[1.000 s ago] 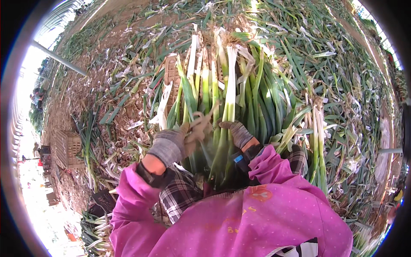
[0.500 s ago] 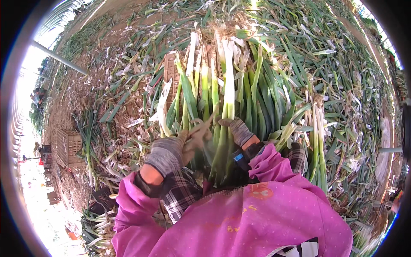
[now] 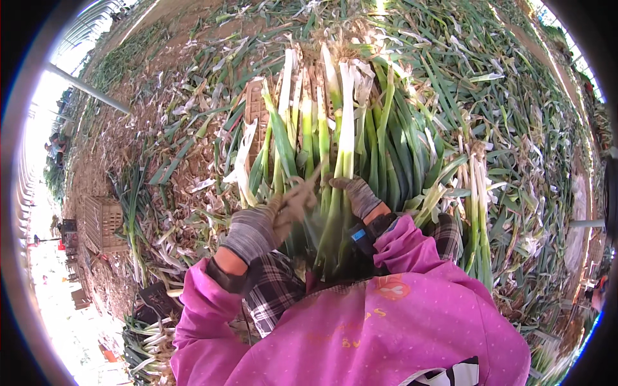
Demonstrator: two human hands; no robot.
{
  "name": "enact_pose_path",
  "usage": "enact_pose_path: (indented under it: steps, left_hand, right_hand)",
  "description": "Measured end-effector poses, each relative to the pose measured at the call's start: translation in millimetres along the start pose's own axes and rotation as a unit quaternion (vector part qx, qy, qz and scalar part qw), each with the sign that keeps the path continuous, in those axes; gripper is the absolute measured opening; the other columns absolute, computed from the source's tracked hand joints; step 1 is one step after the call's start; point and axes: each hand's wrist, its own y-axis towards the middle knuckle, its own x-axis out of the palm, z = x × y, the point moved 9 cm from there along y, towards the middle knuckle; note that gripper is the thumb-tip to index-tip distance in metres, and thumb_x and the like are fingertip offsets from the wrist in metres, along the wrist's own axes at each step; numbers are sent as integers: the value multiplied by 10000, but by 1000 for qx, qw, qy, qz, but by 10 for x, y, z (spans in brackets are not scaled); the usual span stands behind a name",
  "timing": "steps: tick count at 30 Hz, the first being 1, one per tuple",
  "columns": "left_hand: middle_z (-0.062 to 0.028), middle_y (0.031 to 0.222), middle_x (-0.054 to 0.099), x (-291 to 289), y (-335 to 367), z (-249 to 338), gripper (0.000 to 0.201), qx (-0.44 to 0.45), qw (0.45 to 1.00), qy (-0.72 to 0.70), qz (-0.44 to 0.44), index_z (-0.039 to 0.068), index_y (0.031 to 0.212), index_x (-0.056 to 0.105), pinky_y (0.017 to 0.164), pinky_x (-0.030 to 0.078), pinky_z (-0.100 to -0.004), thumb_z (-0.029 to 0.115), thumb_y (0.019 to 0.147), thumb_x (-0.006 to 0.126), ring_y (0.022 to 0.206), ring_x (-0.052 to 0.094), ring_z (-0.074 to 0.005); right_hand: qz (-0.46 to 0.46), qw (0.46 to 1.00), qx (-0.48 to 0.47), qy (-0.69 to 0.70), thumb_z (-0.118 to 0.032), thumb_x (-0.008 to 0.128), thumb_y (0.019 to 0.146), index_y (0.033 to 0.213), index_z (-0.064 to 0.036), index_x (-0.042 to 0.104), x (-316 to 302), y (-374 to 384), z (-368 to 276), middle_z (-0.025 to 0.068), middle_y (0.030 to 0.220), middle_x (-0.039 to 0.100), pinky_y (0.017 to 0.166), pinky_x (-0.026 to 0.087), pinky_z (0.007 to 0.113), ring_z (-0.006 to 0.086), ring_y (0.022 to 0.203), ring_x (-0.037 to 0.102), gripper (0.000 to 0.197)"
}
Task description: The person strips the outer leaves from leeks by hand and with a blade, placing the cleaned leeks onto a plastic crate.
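Note:
My right hand (image 3: 360, 196), in a grey knit glove, is closed round the green part of a leek (image 3: 346, 116). Its bare white shank points away from me, and its green leaves run down toward my lap. Lower left of it, my left hand (image 3: 252, 230), gloved alike, is closed on a limp, pale brown piece (image 3: 296, 202) like a withered leaf, smeared by motion. Its tip lies close beside the held leek. Beyond both hands, more leeks (image 3: 308, 128) lie side by side, roots at the far end, some with brown outer skins.
Stripped leaves (image 3: 489, 109) litter the ground. A plastic crate (image 3: 255, 103) shows partly under the leeks; another crate (image 3: 103, 222) stands at left. Single leeks (image 3: 476, 206) lie by my right knee, and a pile of white-ended ones (image 3: 154, 347) sits at lower left. A person (image 3: 56, 148) is far left.
My left hand has moved slightly down with the pale brown piece. The held leek's white end has tilted a little to the right; my right hand stays nearly in place.

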Motion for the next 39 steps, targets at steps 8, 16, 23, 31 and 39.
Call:
enact_pose_path:
  steps: [8,16,23,31,39]
  left_hand:
    - [-171,778,640,1,-5,-82,631,-26,999,-23,26,57,1288,437,603,499,-398,318,755,650,669,637,-324]
    - [-182,731,626,-85,174,48,653,4,1000,-6,25,33,1299,393,597,481,-423,343,773,627,662,624,-348]
    - [-190,763,635,-265,757,-4,536,-40,997,5,66,8,1128,494,666,483,-455,400,770,569,713,626,-354]
    - [-163,704,630,-233,726,134,521,-46,998,2,-49,44,1129,481,648,486,-448,413,772,572,678,626,-344]
    - [-189,782,639,-255,921,-75,530,-68,998,2,1,52,1124,462,691,482,-455,433,768,559,751,628,-357]
  right_hand:
    - [-23,999,0,31,-126,689,736,944,-18,665,-68,15,47,67,830,658,673,519,330,182,740,630,236]
    - [-70,992,-5,106,-136,692,734,967,-16,649,-280,185,165,87,902,651,761,509,342,203,803,624,265]
    - [-51,995,-9,88,-115,686,732,936,-17,652,-328,204,219,85,867,653,743,512,337,207,780,628,229]
    - [-1,998,-3,66,-126,693,737,945,-15,652,-371,115,182,82,854,663,725,517,333,202,752,633,240]
    - [-22,999,2,48,-134,689,745,944,-32,666,-273,154,185,67,855,666,717,507,318,181,764,628,225]
